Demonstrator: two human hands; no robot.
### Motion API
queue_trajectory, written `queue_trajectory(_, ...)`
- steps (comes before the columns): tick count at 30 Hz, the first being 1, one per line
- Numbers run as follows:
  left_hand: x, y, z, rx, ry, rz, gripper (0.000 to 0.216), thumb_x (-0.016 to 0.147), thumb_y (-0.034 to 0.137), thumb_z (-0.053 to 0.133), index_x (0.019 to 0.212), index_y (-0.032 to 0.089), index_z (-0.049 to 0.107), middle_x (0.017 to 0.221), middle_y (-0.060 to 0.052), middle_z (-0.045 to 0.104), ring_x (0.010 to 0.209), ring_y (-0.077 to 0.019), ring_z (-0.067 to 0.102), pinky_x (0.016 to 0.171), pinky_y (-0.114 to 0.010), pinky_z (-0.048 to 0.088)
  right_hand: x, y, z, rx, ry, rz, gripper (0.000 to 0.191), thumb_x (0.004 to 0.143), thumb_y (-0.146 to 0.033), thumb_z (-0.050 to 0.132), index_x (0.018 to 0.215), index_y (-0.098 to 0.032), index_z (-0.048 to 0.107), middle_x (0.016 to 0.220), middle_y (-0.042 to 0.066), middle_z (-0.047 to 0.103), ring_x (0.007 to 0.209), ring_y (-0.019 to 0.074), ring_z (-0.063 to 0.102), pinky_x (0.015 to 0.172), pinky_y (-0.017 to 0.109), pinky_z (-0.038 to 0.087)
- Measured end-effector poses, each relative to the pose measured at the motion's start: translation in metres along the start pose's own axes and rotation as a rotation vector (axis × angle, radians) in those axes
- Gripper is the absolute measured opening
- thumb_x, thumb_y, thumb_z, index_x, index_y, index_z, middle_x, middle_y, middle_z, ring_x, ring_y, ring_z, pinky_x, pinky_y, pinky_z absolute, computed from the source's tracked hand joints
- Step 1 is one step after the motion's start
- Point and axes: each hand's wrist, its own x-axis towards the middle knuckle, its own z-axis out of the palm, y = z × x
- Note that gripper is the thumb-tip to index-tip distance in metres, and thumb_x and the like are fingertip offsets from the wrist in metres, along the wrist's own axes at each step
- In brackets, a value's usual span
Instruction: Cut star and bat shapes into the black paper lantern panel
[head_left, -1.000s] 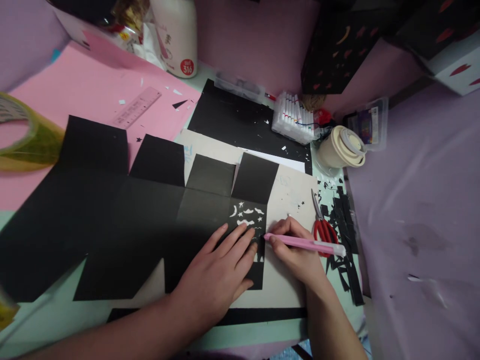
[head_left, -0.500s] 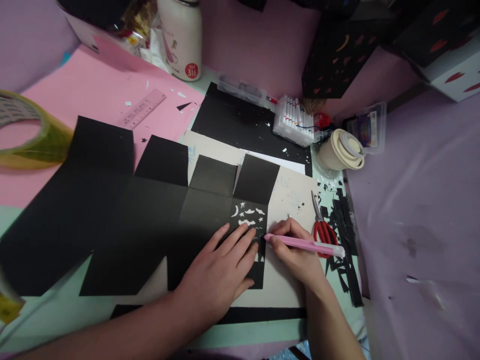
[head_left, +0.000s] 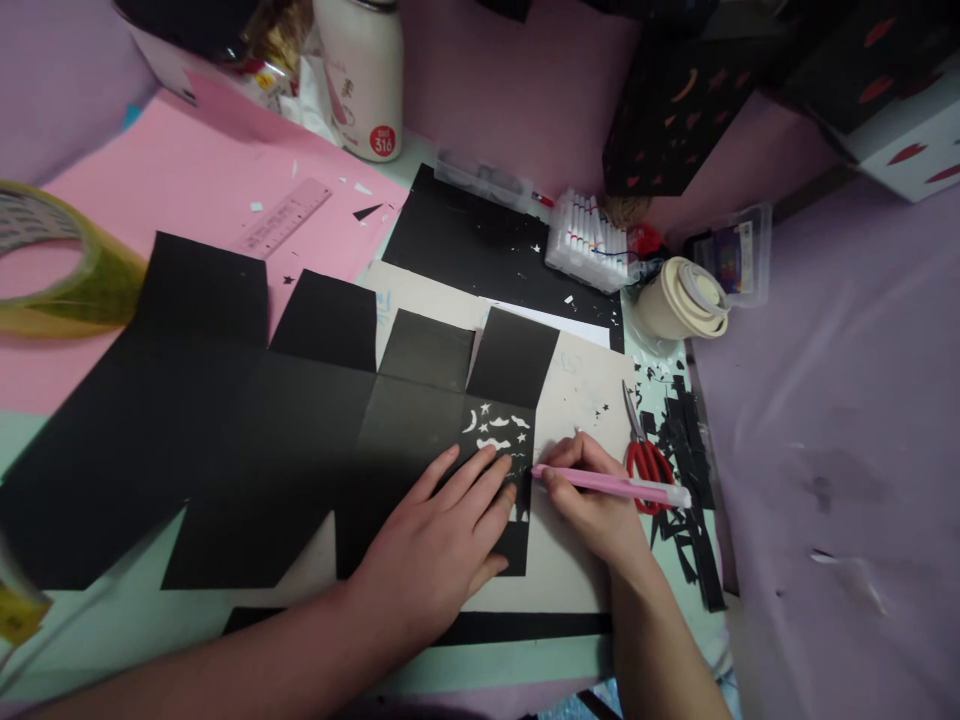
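Pink pen-like tool (head_left: pixel 615 484) sits slightly farther right, pinched in right hand (head_left: pixel 598 505); left hand (head_left: pixel 431 545), fingers spread, flattens black card (head_left: pixel 300 430): steady pressure should help.

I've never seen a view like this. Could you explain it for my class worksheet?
No machine here: one camera, worn on a person's head, looks forward and down at their two bare hands. The left hand lies spread on black card that shows pale star, moon and cloud shapes. The right hand holds a pink pen-like tool, its tip by the card's right edge. Nearby are red-handled scissors, black scraps, a ruler and a roll of yellow tape.
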Motion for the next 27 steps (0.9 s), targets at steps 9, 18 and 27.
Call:
queue_trajectory(9, 0.001, 0.0, -0.001, -0.004, 0.004, -0.004, 0.045, 0.093, 0.05, 0.053, 0.126, 0.019, 0.059, 0.145, -0.006, 0.051, 0.139, -0.0225, 0.038, 0.118, -0.041, 0.019, -0.015, -0.002, 0.005, -0.036, 0.32, -0.018, 0.012, 0.089, -0.028, 0.058, 0.08, -0.021, 0.063, 0.068, -0.001, 0.059, 0.06, 0.0139, 0.054, 0.055, 0.027, 0.043)
queue_trajectory(18, 0.001, 0.0, -0.001, -0.012, 0.017, -0.004, 0.046, 0.092, 0.049, 0.055, 0.126, 0.018, 0.057, 0.144, -0.006, 0.051, 0.138, -0.0227, 0.039, 0.118, -0.041, 0.016, -0.029, -0.006, 0.037, -0.092, 0.479, 0.066, 0.011, 0.082, -0.027, 0.067, 0.077, -0.02, 0.06, 0.068, 0.0, 0.063, 0.06, 0.014, 0.058, 0.056, 0.026, 0.048)
queue_trajectory(27, 0.002, 0.0, -0.003, -0.028, 0.019, -0.013, 0.045, 0.091, 0.05, 0.056, 0.124, 0.018, 0.059, 0.143, -0.007, 0.052, 0.137, -0.0235, 0.04, 0.117, -0.042, 0.021, -0.03, -0.002, 0.043, -0.197, 0.456, -0.089, 0.012, 0.083, -0.018, 0.058, 0.073, -0.022, 0.054, 0.064, -0.002, 0.06, 0.055, 0.0122, 0.054, 0.055, 0.025, 0.045)
